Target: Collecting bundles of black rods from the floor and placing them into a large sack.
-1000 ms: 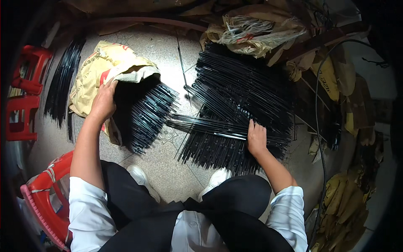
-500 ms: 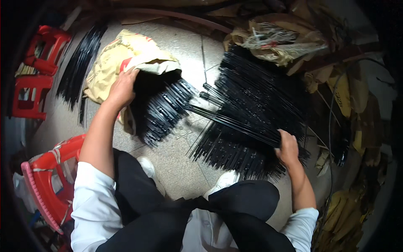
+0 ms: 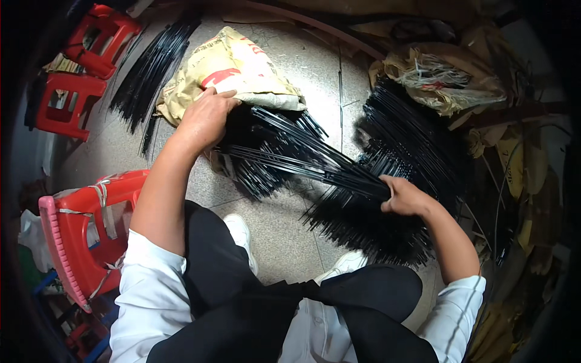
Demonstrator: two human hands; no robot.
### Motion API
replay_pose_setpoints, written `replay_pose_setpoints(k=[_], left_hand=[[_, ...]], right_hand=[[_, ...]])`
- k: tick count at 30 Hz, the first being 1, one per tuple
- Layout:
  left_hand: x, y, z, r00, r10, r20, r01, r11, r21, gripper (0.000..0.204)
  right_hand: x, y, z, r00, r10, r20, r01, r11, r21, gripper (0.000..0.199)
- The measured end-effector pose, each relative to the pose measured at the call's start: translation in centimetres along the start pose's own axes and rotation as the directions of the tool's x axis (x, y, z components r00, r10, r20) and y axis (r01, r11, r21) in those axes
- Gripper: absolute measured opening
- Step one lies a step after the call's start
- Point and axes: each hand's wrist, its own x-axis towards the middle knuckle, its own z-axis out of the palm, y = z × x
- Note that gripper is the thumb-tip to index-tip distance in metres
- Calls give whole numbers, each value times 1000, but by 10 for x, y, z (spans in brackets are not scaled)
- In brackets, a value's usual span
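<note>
A yellowish woven sack [image 3: 251,69] with red print lies on the floor ahead, its mouth toward me. My left hand [image 3: 206,118] is closed on the sack's rim and holds the mouth up. In my right hand [image 3: 404,196] is a bundle of thin black rods [image 3: 339,169], gripped by its right end. The bundle's far ends spread apart and reach into the sack's mouth, where shadow hides their tips. Other black rods [image 3: 260,181] stick out of the sack beneath them. A large pile of similar rods [image 3: 417,145] lies to the right, partly under the held bundle.
Another fan of black rods [image 3: 154,69] rests at the upper left. Red plastic stools [image 3: 69,103] and a red chair [image 3: 103,221] stand along the left. A crumpled sack with pale strings [image 3: 445,81] sits at the back right. Scrap sacking lines the right side.
The bundle in my right hand has moved left, its far ends now at the sack's mouth and fanned apart. My left hand still holds the sack's rim. The view has shifted somewhat.
</note>
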Motion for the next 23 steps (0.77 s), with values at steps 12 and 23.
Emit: replay_pose_setpoints(k=[12, 23], left_hand=[[-16, -35, 11, 1000, 11, -10, -12, 999, -31, 45], [4, -15, 14, 998, 53, 40, -52, 998, -41, 57]], right_hand=[[33, -29, -39, 981, 96, -168, -152, 920, -361, 59], [133, -149, 37, 987, -97, -126, 63, 966, -251, 52]])
